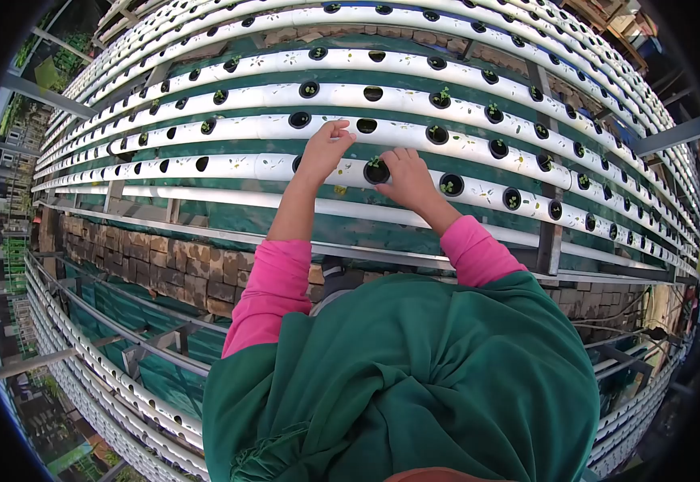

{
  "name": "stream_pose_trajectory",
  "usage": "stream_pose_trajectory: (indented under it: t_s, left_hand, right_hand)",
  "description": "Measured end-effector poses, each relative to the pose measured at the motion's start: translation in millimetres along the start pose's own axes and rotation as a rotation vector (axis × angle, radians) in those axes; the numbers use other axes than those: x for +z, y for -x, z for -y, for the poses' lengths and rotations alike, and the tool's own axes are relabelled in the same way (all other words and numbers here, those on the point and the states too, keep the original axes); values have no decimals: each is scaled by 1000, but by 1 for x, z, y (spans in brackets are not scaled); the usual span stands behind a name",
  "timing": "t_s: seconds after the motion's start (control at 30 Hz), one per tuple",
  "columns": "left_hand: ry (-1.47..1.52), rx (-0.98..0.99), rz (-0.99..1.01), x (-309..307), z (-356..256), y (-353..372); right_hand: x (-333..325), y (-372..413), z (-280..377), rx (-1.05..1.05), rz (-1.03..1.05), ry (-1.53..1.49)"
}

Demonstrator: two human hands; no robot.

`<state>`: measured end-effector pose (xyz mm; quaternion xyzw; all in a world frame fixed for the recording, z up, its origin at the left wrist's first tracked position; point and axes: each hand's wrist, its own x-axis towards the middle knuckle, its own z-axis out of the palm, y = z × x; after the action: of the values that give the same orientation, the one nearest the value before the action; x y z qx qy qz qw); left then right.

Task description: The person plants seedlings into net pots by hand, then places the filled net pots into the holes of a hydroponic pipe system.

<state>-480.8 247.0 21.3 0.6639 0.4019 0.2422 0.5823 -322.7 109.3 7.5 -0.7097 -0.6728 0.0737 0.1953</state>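
Note:
My right hand has its fingers and thumb around the rim of a black net pot holding a small green seedling. That pot sits at a hole in the nearest white pipe. Slightly up and to the left, my left hand hovers over the same pipe with its fingers curled in toward the thumb. Anything between those fingers is too small to make out. A dark hole partly shows behind my left wrist. Just right of my right hand, another potted seedling stands in the pipe.
More white pipes run in parallel rows beyond, some holes with seedlings, others dark. A metal rail crosses in front of me. Paving bricks lie below, and another pipe rack stands at lower left. Green sheeting shows between pipes.

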Motion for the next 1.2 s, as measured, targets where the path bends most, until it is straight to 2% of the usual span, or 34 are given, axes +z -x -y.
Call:
stream_pose_trajectory:
  t_s: [0.1, 0.2, 0.23, 0.3, 0.33, 0.37, 0.43, 0.57, 0.67, 0.77, 0.97, 1.03, 1.2]
  left_hand:
    - [37, 17, -37, -28, 8, -4]
    - [62, -22, -39, -57, 10, -4]
    - [78, -17, -44, -67, 13, -7]
    - [95, -9, -36, -86, 18, -13]
    - [95, -15, -29, -95, 20, -15]
    - [95, -21, -21, -103, 22, -17]
    - [99, -35, -1, -116, 22, -20]
    - [-26, 14, -19, -140, 38, -37]
    - [-290, 172, -80, -149, 48, -49]
    - [-351, 184, -70, -148, 43, -60]
    - [-337, 199, -84, -136, 54, -88]
    - [-287, 113, -58, -134, 51, -90]
    - [-242, 124, -83, -135, 67, -94]
  right_hand:
    - [-8, -4, 4, 39, 36, -60]
    - [-27, -11, 12, 249, 129, -485]
    - [-26, -14, 10, 256, 122, -481]
    - [-26, -20, 9, 367, 78, -723]
    - [-41, -27, 16, 460, 123, -825]
    - [-35, -31, 12, 458, 46, -912]
    - [-47, -53, 17, 610, 32, -923]
    - [-49, -103, 15, 670, -177, -1014]
    - [-47, -144, -1, 701, -253, -1020]
    - [-43, -181, -15, 724, -330, -960]
    - [-24, -236, -54, 726, -384, -884]
    - [-19, -249, -67, 780, -390, -1046]
    - [0, -262, -95, 730, -387, -739]
